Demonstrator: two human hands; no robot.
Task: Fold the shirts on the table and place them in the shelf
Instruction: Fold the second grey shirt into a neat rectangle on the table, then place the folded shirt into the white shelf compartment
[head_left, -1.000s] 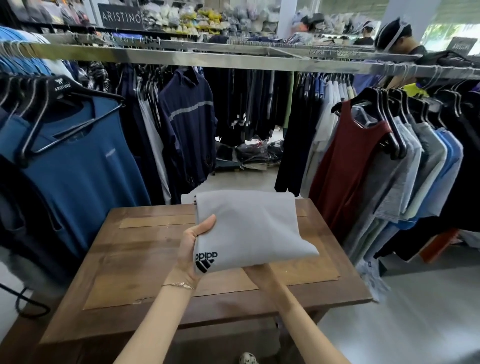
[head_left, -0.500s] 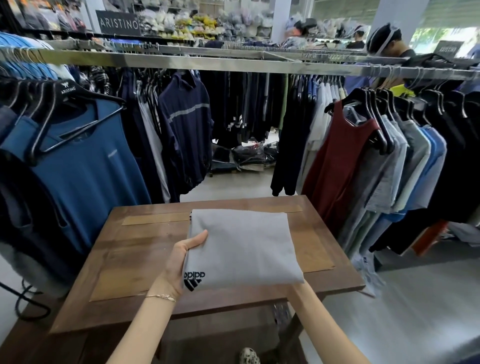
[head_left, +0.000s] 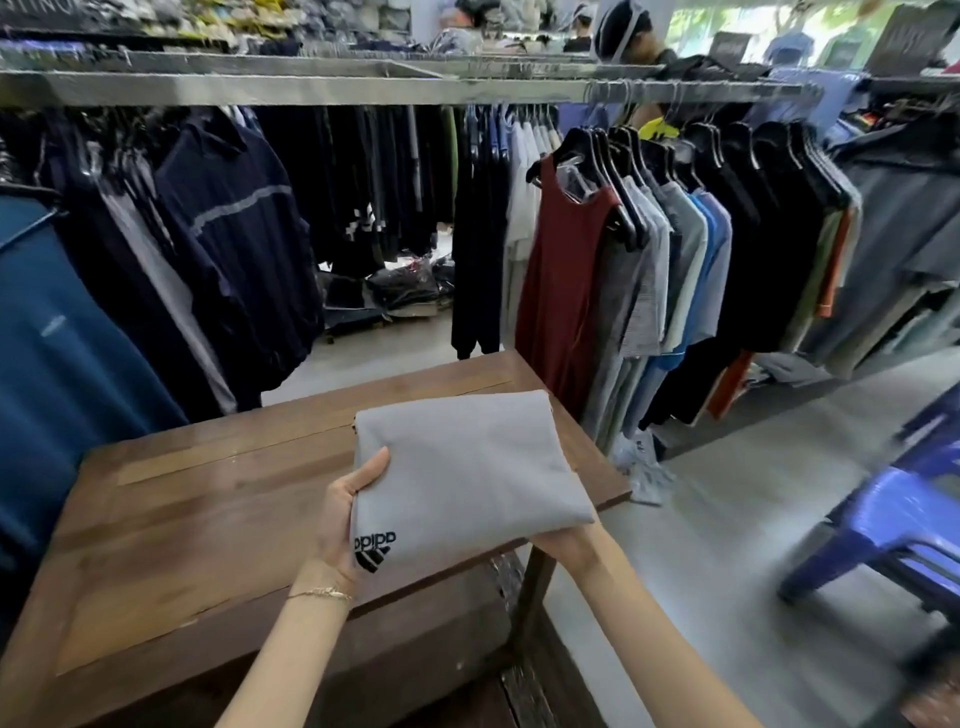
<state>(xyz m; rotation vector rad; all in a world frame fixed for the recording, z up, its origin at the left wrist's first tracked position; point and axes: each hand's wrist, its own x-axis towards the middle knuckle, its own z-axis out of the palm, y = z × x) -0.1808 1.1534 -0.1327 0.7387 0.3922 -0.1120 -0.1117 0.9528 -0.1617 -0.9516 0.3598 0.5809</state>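
Observation:
A folded grey shirt (head_left: 467, 467) with a black logo at its near left corner is held flat above the right part of the wooden table (head_left: 171, 525). My left hand (head_left: 345, 514) grips its left edge, thumb on top, with a thin bracelet on the wrist. My right hand (head_left: 563, 543) supports the shirt from underneath at the near right corner, its fingers hidden by the cloth. No shelf can be made out in view.
A metal rail (head_left: 311, 91) with hanging dark and blue clothes runs behind the table. A second rack of tank tops and shirts (head_left: 649, 249) stands close to the table's right side. A blue plastic chair (head_left: 904, 525) sits on the floor at right. People stand in the background.
The view has swung to the right, so the table now sits left of centre and the blue chair has come into sight. Both hands still hold the folded shirt, carried rightward toward the table's right edge.

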